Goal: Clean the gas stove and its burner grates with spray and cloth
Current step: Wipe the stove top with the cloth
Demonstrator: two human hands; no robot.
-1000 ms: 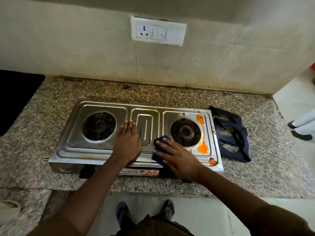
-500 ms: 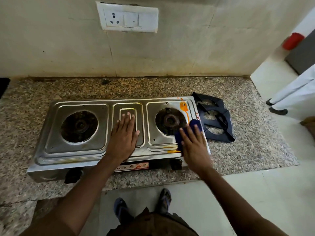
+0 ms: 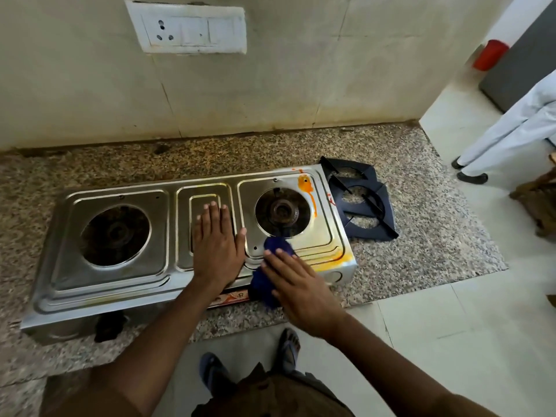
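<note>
A two-burner steel gas stove sits on the granite counter, both grates removed. Orange stains run down beside its right burner and along the front right edge. My left hand lies flat, fingers together, on the stove's middle panel. My right hand presses a dark blue cloth on the stove's front edge, below the right burner. Two black burner grates are stacked on the counter just right of the stove. No spray bottle is in view.
The granite counter ends at the right and front, with white floor tiles beyond. Another person's legs in white trousers stand at the right. A switch plate is on the wall. A red object sits far right.
My right hand has slid the blue cloth from the stove's right edge back left to the front edge below the right burner. My left hand stays flat on the middle panel.
</note>
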